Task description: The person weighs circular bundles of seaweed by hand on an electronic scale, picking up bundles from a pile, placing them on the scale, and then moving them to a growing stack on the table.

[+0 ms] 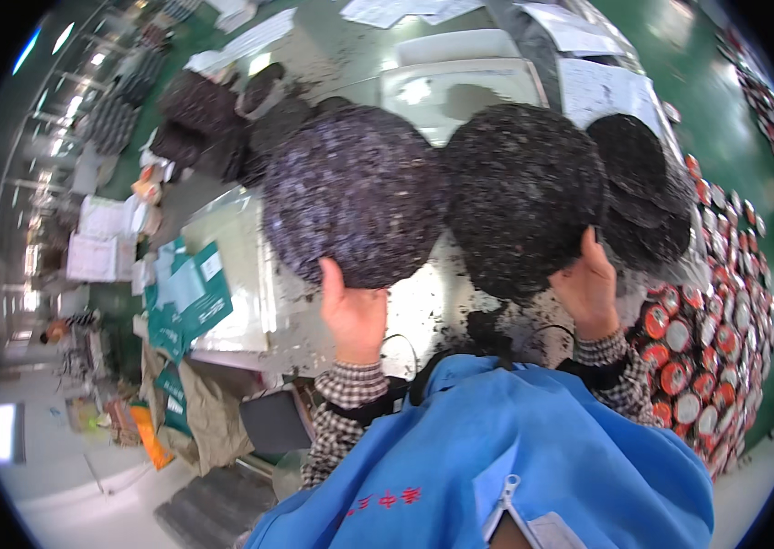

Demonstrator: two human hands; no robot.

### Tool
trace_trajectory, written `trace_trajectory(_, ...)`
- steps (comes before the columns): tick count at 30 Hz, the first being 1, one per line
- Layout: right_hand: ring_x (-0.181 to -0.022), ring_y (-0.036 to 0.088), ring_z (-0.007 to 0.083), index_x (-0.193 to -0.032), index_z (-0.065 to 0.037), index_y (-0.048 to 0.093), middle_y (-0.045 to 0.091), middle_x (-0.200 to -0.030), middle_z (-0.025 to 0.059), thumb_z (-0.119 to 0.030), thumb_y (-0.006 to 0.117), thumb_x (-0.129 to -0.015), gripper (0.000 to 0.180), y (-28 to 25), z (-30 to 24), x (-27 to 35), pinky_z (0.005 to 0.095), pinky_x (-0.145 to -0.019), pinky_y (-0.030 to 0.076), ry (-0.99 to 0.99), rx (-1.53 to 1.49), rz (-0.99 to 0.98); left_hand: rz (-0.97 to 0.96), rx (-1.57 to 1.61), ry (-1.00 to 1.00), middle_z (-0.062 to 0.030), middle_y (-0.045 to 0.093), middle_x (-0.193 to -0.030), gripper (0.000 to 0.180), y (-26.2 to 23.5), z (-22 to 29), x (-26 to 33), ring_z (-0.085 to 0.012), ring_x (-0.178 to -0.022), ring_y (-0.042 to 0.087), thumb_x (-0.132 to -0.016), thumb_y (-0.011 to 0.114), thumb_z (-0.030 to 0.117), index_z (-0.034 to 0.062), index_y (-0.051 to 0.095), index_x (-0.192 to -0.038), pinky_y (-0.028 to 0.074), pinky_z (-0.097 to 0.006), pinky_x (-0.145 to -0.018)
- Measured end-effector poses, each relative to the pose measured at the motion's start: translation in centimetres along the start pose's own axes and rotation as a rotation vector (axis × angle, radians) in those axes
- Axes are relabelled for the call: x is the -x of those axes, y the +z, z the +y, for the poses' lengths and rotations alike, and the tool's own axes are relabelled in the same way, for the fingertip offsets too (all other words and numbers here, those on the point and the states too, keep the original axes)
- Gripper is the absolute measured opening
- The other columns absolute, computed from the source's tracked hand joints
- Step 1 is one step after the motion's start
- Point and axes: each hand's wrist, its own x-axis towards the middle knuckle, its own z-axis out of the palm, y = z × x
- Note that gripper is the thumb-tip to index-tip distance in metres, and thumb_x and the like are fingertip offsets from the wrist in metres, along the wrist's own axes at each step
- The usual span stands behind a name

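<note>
My left hand (352, 316) grips the lower edge of a round, purplish-black sheet of dried seaweed (355, 192), thumb in front and the fingers hidden behind. A second round dried seaweed sheet (526, 197), darker and blacker, is pinched at its lower right edge by my right hand (585, 284). Both discs are held up side by side over the table, their inner edges meeting or nearly so. To the right, more round seaweed sheets (648, 192) lie overlapping in a pile. Dark stacks of seaweed (208, 119) stand at the far left of the table.
Seaweed crumbs dot the shiny table (414, 325). Behind the discs sits a white tray (460, 78), with papers (606, 91) to its right. Green packages (190, 297) lie at the left edge. Many red and silver round lids or cans (707, 339) crowd the right side.
</note>
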Motion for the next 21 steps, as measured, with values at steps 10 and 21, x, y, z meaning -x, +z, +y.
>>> trace_trajectory(10, -0.132, 0.046, 0.0264, -0.141, -0.007, 0.044, 0.049, -0.143, 0.0092, -0.024, 0.041, -0.104, 0.041, -1.0, -0.3, 0.3, 0.0456, -0.115, 0.031, 0.004, 0.020, -0.156, -0.007, 0.042, -0.052, -0.0119, 0.054, -0.136, 0.057, -0.6, -0.6, -0.2, -0.0293, -0.128, 0.049, -0.078, 0.049, -0.001, 0.0042, 0.050, -0.135, 0.035, -0.047, -0.113)
trace_trajectory(21, -0.137, 0.032, 0.0357, -0.133, -0.020, 0.056, 0.028, -0.154, 0.0136, -0.029, 0.078, -0.072, 0.065, 8.4, 7.1, -3.0, 0.0489, -0.107, 0.031, -0.422, 2.098, -0.644, 0.008, -0.134, -0.077, -0.0130, 0.041, -0.148, 0.077, 1.0, -3.3, -1.3, -0.0318, -0.135, 0.040, -0.093, 0.047, 0.060, 0.0065, 0.032, -0.147, 0.029, -0.049, -0.116)
